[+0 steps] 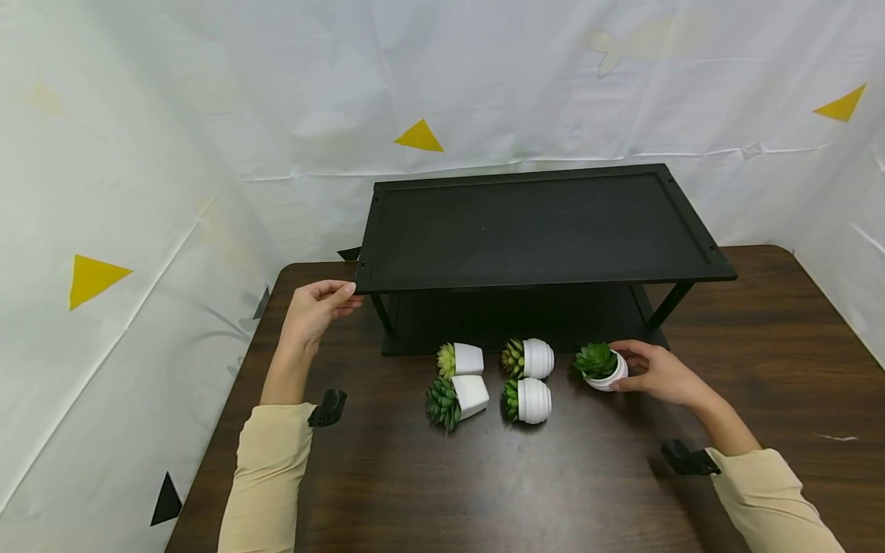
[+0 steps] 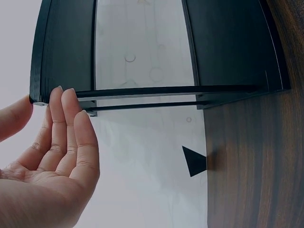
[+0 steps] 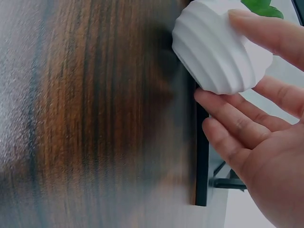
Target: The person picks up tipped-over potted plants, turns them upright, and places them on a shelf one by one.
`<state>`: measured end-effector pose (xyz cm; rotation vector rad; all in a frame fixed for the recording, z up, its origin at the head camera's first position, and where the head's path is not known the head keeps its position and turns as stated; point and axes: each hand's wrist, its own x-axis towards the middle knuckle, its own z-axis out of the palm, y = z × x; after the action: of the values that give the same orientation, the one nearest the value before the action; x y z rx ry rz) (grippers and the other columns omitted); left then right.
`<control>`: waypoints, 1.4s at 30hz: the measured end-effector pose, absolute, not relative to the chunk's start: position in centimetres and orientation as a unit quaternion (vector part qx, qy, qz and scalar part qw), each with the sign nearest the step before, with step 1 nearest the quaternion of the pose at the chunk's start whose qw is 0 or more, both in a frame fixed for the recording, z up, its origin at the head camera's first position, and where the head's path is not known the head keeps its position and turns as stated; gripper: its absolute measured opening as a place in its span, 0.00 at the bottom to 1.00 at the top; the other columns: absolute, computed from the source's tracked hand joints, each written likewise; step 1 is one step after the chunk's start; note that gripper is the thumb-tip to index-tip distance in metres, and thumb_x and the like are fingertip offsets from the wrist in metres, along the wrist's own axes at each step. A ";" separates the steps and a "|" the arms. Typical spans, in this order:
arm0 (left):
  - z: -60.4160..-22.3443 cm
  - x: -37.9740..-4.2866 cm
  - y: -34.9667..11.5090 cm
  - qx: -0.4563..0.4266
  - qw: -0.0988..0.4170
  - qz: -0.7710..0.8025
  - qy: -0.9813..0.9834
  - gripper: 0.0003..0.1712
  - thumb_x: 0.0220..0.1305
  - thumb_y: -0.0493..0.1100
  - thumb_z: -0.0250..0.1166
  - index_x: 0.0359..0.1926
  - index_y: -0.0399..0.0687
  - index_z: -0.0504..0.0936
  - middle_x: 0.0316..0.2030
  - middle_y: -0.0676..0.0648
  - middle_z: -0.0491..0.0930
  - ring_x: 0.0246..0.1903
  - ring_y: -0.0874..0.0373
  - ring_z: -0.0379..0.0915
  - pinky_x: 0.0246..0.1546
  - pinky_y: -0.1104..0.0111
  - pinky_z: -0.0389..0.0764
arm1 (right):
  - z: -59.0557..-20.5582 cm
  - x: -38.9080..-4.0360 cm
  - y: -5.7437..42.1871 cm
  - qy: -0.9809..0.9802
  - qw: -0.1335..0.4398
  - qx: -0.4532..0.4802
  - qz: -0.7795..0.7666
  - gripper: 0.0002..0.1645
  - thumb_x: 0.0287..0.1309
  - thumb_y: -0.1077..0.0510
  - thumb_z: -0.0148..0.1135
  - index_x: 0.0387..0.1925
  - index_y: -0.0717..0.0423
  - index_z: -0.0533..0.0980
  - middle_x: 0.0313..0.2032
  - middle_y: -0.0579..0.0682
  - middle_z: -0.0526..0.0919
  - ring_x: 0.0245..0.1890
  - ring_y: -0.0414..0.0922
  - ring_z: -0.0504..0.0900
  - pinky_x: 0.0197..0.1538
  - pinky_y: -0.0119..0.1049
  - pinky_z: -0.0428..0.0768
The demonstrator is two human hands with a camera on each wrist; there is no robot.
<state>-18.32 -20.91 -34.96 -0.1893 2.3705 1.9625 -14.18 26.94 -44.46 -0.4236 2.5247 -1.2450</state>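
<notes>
While four small potted succulents in white pots [image 1: 535, 401] lie on their sides across the brown wood-grain table [image 1: 429, 491], a green leafy succulent in a round, ribbed white pot [image 1: 603, 369] is just right of them, near the right front of a black two-tier rack [image 1: 546, 230], whose upper shelf hides much of the lower one from above. Its axis slants, leaves leftward and base rightward. The right hand [image 1: 660, 374] grips this pot between thumb and fingers; the left hand [image 1: 311, 311] pinches the upper shelf's left front corner.

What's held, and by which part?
Right grip holds the rightmost plant by its pot; left grip pinches the shelf at its top's front-left corner.
</notes>
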 end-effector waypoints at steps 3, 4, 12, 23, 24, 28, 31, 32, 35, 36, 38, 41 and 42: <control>-34.9 -18.3 -20.9 -0.062 0.029 0.636 0.769 0.20 0.64 0.41 0.59 0.49 0.28 0.74 0.30 0.52 0.79 0.30 0.63 0.78 0.41 0.70 0.78 | -44.7 -14.2 27.0 0.874 0.149 -0.146 -0.438 0.38 0.46 0.60 0.70 0.55 0.74 0.64 0.47 0.65 0.74 0.44 0.54 0.77 0.36 0.30 0.77; -34.9 -18.3 -20.9 -0.064 0.028 0.636 0.769 0.20 0.64 0.41 0.59 0.49 0.28 0.74 0.30 0.52 0.79 0.30 0.63 0.78 0.41 0.70 0.78 | -44.7 -14.2 27.1 0.873 0.150 -0.145 -0.441 0.38 0.46 0.61 0.70 0.55 0.74 0.64 0.47 0.65 0.74 0.44 0.53 0.77 0.36 0.29 0.77; -34.9 -18.3 -21.0 -0.059 0.032 0.631 0.773 0.20 0.64 0.42 0.59 0.49 0.28 0.74 0.30 0.52 0.79 0.31 0.63 0.78 0.41 0.70 0.78 | -44.9 -14.0 27.3 0.852 0.164 -0.145 -0.475 0.38 0.44 0.64 0.70 0.54 0.76 0.62 0.45 0.66 0.74 0.42 0.51 0.78 0.36 0.31 0.79; -34.8 -18.4 -21.0 -0.065 0.030 0.630 0.773 0.19 0.64 0.43 0.59 0.48 0.30 0.74 0.30 0.52 0.79 0.34 0.57 0.78 0.41 0.70 0.78 | -45.2 -14.1 27.6 0.877 0.157 -0.137 -0.433 0.41 0.45 0.62 0.70 0.57 0.74 0.60 0.49 0.68 0.71 0.48 0.62 0.73 0.39 0.37 0.79; -34.8 -18.4 -21.0 -0.065 0.031 0.630 0.773 0.19 0.64 0.43 0.59 0.48 0.30 0.74 0.30 0.52 0.79 0.35 0.57 0.78 0.41 0.70 0.78 | -45.2 -14.1 27.6 0.876 0.157 -0.138 -0.434 0.41 0.45 0.63 0.70 0.57 0.74 0.60 0.49 0.68 0.70 0.48 0.62 0.73 0.38 0.36 0.79; -34.7 -18.4 -21.0 -0.065 0.035 0.631 0.772 0.20 0.64 0.43 0.58 0.49 0.29 0.74 0.30 0.52 0.80 0.33 0.59 0.78 0.41 0.71 0.78 | -45.3 -14.1 27.7 0.869 0.160 -0.148 -0.445 0.42 0.45 0.64 0.70 0.58 0.74 0.59 0.50 0.69 0.70 0.47 0.61 0.75 0.36 0.34 0.79; -34.8 -18.4 -21.0 -0.065 0.036 0.632 0.771 0.20 0.64 0.42 0.58 0.49 0.29 0.74 0.30 0.51 0.80 0.31 0.63 0.78 0.41 0.70 0.78 | -45.4 -14.2 27.7 0.861 0.168 -0.151 -0.455 0.44 0.44 0.65 0.70 0.60 0.75 0.57 0.49 0.70 0.70 0.43 0.56 0.77 0.34 0.33 0.79; -34.8 -18.4 -21.0 -0.065 0.036 0.633 0.771 0.20 0.64 0.42 0.58 0.49 0.29 0.74 0.30 0.51 0.80 0.31 0.63 0.78 0.41 0.70 0.78 | -45.4 -14.2 27.7 0.859 0.171 -0.152 -0.458 0.44 0.44 0.66 0.70 0.60 0.75 0.57 0.49 0.70 0.70 0.41 0.54 0.78 0.33 0.33 0.79; -34.8 -18.3 -21.0 -0.066 0.037 0.634 0.770 0.20 0.64 0.42 0.58 0.49 0.29 0.74 0.30 0.51 0.80 0.30 0.63 0.78 0.41 0.70 0.78 | -45.4 -14.3 27.7 0.859 0.179 -0.154 -0.455 0.46 0.44 0.64 0.70 0.61 0.75 0.56 0.49 0.69 0.71 0.37 0.47 0.78 0.33 0.33 0.78; -34.8 -18.3 -21.0 -0.066 0.037 0.634 0.770 0.20 0.64 0.42 0.59 0.49 0.29 0.74 0.29 0.52 0.80 0.31 0.63 0.78 0.41 0.70 0.78 | -45.4 -14.3 27.7 0.859 0.180 -0.155 -0.453 0.46 0.44 0.64 0.70 0.61 0.74 0.56 0.49 0.69 0.71 0.36 0.46 0.78 0.33 0.33 0.78; -34.8 -18.3 -20.9 -0.065 0.037 0.635 0.769 0.20 0.64 0.42 0.59 0.49 0.29 0.74 0.29 0.52 0.80 0.31 0.63 0.78 0.41 0.70 0.78 | -45.4 -14.3 27.7 0.863 0.178 -0.158 -0.446 0.46 0.43 0.63 0.71 0.60 0.74 0.57 0.49 0.68 0.70 0.35 0.44 0.77 0.33 0.32 0.77; -34.8 -18.3 -20.9 -0.066 0.037 0.636 0.768 0.19 0.64 0.42 0.59 0.49 0.29 0.74 0.29 0.52 0.80 0.31 0.63 0.78 0.40 0.70 0.78 | -45.4 -14.3 27.7 0.868 0.172 -0.159 -0.438 0.45 0.43 0.62 0.72 0.60 0.74 0.59 0.49 0.68 0.71 0.34 0.44 0.75 0.32 0.32 0.76; -34.8 -18.3 -20.9 -0.066 0.037 0.636 0.768 0.19 0.64 0.42 0.59 0.48 0.28 0.74 0.29 0.52 0.80 0.31 0.63 0.78 0.40 0.71 0.78 | -45.4 -14.3 27.6 0.870 0.169 -0.159 -0.434 0.45 0.42 0.61 0.72 0.59 0.74 0.59 0.49 0.67 0.71 0.35 0.44 0.75 0.32 0.32 0.76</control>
<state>-18.30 -20.94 -34.84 -0.2038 2.3575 1.9536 -14.34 27.64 -45.43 -0.4507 2.4747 -1.2351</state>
